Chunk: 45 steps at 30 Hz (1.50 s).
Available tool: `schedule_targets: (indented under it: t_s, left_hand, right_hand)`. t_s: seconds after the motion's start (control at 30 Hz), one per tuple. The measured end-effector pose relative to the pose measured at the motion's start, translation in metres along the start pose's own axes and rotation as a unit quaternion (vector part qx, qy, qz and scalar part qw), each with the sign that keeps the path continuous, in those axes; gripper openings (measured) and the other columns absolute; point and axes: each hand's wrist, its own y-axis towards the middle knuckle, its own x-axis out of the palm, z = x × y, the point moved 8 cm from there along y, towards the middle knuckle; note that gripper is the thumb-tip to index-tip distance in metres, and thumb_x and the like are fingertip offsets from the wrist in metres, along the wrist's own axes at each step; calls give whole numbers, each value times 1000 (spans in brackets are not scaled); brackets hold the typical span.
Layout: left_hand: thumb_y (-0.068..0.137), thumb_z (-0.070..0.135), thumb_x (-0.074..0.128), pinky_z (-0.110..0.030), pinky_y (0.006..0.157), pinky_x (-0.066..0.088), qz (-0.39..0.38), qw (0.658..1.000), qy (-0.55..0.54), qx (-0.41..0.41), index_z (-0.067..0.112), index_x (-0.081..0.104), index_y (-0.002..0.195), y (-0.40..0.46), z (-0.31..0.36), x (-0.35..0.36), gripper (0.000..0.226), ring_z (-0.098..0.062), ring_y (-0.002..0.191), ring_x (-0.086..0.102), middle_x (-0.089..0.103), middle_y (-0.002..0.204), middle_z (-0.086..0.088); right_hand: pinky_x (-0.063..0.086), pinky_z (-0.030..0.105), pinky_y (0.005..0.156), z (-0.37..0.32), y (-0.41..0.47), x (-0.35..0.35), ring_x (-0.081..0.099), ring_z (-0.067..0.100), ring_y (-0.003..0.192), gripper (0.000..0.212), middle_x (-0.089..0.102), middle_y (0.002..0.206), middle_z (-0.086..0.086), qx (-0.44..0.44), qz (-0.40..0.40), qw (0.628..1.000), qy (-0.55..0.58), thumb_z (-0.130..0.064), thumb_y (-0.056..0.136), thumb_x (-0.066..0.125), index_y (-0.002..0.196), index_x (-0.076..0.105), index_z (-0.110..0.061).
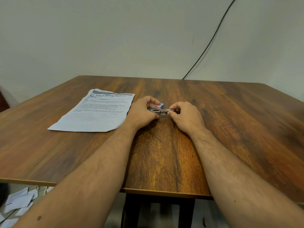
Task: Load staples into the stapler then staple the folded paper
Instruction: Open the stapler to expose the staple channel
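Observation:
A small metal stapler (pixel 162 111) lies between my hands at the middle of the wooden table (pixel 230 122). My left hand (pixel 142 112) grips its left end with curled fingers. My right hand (pixel 185 116) pinches its right end. Just behind the stapler sits a small blue staple box (pixel 160 105), partly hidden by my left fingers. A printed sheet of paper (pixel 97 112) lies flat on the table to the left of my left hand. Whether the stapler's tray is open cannot be told.
A black cable (pixel 212 38) runs down the wall to the table's far edge. Scraps of white paper (pixel 18 201) lie on the floor at the lower left, below the table's front edge.

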Motion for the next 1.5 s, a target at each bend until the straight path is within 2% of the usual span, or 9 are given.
schedule_targets:
  t_s: [0.13, 0.27, 0.4, 0.7, 0.83, 0.93, 1.13, 1.3, 1.5]
  left_hand:
    - [73, 0, 79, -31, 82, 55, 18, 1000, -16, 8, 29, 46, 141, 0, -3, -1, 81, -12, 87, 71, 78, 93, 5]
    - [77, 7, 78, -31, 84, 55, 11, 999, 31, 28, 29, 76, 114, 0, 2, -2, 43, -9, 82, 65, 76, 98, 6]
    - [74, 5, 79, -24, 80, 52, 18, 999, 17, 31, 33, 64, 129, -1, 3, -2, 63, -11, 90, 69, 76, 99, 5]
    - [80, 0, 77, -21, 78, 53, 39, 998, 8, 56, 26, 76, 108, -3, 8, -6, 39, -1, 81, 64, 71, 91, 17]
    - [78, -2, 76, -16, 78, 54, 34, 997, -3, 64, 31, 61, 133, -3, 8, -3, 66, 0, 82, 68, 75, 95, 7]
    - [81, 3, 76, -27, 91, 54, 24, 997, 24, 68, 32, 73, 118, -2, 7, -2, 46, -5, 98, 67, 75, 106, 10]
    - [82, 9, 79, -17, 77, 43, 29, 998, 30, 52, 35, 66, 88, -1, 6, -3, 30, -4, 93, 65, 73, 102, 11]
    - [85, 13, 77, -14, 71, 38, 42, 997, 41, 53, 32, 67, 90, -1, 6, -5, 22, 1, 84, 59, 68, 95, 17]
    - [88, 19, 74, -18, 65, 38, 46, 997, 43, 35, 29, 71, 94, 1, 4, -6, 13, -3, 81, 60, 68, 89, 17]
  right_hand:
    - [37, 30, 79, -4, -1, 0, 53, 10, 95, 17, 56, 107, -8, -23, -1, 1000, 4, -37, 95, 64, 110, 68, -32]
    - [41, 29, 80, -7, -2, -1, 54, 9, 93, 15, 54, 105, -8, -36, 1, 999, 26, -35, 95, 64, 108, 67, -30]
    - [39, 26, 80, -10, -3, -3, 53, 7, 93, 14, 53, 105, -9, -43, 9, 998, 39, -33, 95, 65, 108, 67, -28]
    - [37, 17, 74, -15, -4, -6, 49, 3, 90, 10, 50, 108, -9, -65, 17, 996, 58, -28, 94, 67, 103, 63, -28]
    - [44, 24, 83, -14, -4, -6, 53, 6, 91, 11, 52, 106, -8, -74, 32, 994, 75, -24, 90, 69, 101, 65, -25]
    - [42, 23, 84, -14, -3, -6, 52, 6, 93, 11, 51, 107, -8, -73, 28, 994, 77, -24, 91, 69, 101, 65, -26]
    - [46, 26, 90, -15, -3, -7, 55, 9, 97, 15, 50, 108, -8, -64, 31, 993, 95, -18, 91, 68, 104, 66, -25]
    - [53, 31, 87, -18, -5, -3, 58, 12, 91, 34, 48, 107, -10, -63, 8, 992, 109, -4, 82, 62, 104, 60, -30]
    - [43, 17, 71, -18, -7, -8, 56, 1, 78, 27, 61, 94, -10, -57, 27, 991, 116, -6, 84, 63, 101, 64, -27]
